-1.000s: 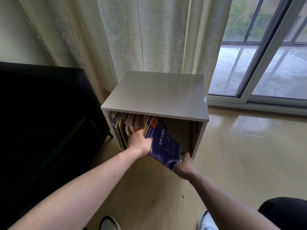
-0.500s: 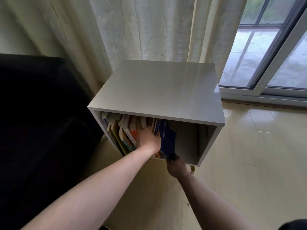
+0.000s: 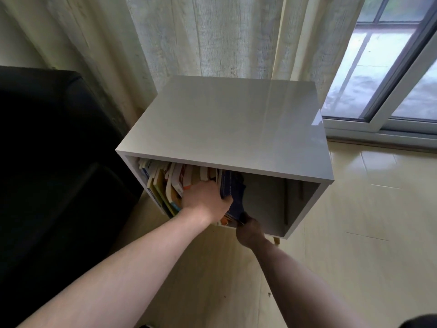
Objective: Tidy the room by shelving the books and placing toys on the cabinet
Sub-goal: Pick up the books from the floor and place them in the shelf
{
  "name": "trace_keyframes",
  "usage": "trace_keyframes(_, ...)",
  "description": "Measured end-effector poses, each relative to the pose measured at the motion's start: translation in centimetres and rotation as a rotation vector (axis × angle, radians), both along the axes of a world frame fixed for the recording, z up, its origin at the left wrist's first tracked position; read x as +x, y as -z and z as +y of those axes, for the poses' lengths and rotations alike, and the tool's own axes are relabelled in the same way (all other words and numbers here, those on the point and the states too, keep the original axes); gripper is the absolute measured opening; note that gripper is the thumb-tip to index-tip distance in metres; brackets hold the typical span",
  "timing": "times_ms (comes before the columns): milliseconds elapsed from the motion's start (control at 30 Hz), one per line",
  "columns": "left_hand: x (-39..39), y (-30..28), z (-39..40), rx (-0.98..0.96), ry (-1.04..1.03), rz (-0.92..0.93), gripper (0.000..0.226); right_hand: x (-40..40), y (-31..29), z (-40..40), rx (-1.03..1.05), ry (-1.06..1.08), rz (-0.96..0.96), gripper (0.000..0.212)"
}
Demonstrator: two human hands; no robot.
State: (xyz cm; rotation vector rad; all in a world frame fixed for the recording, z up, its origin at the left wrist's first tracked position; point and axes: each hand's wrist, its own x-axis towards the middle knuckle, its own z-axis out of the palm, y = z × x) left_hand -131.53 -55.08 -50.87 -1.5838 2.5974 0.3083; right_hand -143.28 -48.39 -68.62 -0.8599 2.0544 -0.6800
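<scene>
Item 1: cabinet (image 3: 227, 124), pale grey, open-fronted, one compartment, standing on the floor (image 3: 354, 233) before the curtain (image 3: 201, 36); bare glossy top.

Item 2: row of books (image 3: 165, 185), upright to slightly leaning, packed into the left half of the compartment; right half holds nothing visible.

Item 3: dark blue book (image 3: 233, 192), rightmost of the row, tilted, its top inside the compartment and its lower corner at the front edge of the cabinet floor.

Item 4: left hand (image 3: 204, 201), reaching into the compartment, fingers curled over the front edges of the books, thumb side against the blue book's cover; it presses and grips where the row meets the blue book.

Item 5: right hand (image 3: 249, 230), in shadow, below the cabinet's front edge, fingers closed on the blue book's lower corner; exact finger placement cannot be told.

Item 6: black sofa (image 3: 54, 174), just beside the cabinet's left wall.

Item 7: sliding window (image 3: 390, 79), to the right.
</scene>
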Motion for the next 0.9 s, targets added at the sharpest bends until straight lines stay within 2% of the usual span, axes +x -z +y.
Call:
trace_keyframes(167,0.4,0.1,-0.3,0.062,-0.054,-0.026,0.047,0.6,0.3,0.1,0.001,0.07,-0.011,0.045)
trace_keyframes(300,0.9,0.5,-0.2,0.103,-0.061,-0.014,0.044,0.5,0.4,0.4,-0.024,0.069,0.04,0.039)
trace_keyframes(600,1.2,0.4,-0.4,0.107,-0.086,-0.016,0.049,0.7,0.3,0.6,-0.014,0.048,0.025,0.032)
trace_keyframes(733,1.5,-0.5,0.0,0.131,-0.117,-0.007,0.051,0.4,2.2,0.7,0.03,0.047,0.044,0.058)
trace_keyframes(900,4.2,-3.4,1.7,0.138,-0.21,0.031,0.053,3.4,-2.9,3.8,0.101,0.101,0.095,0.074)
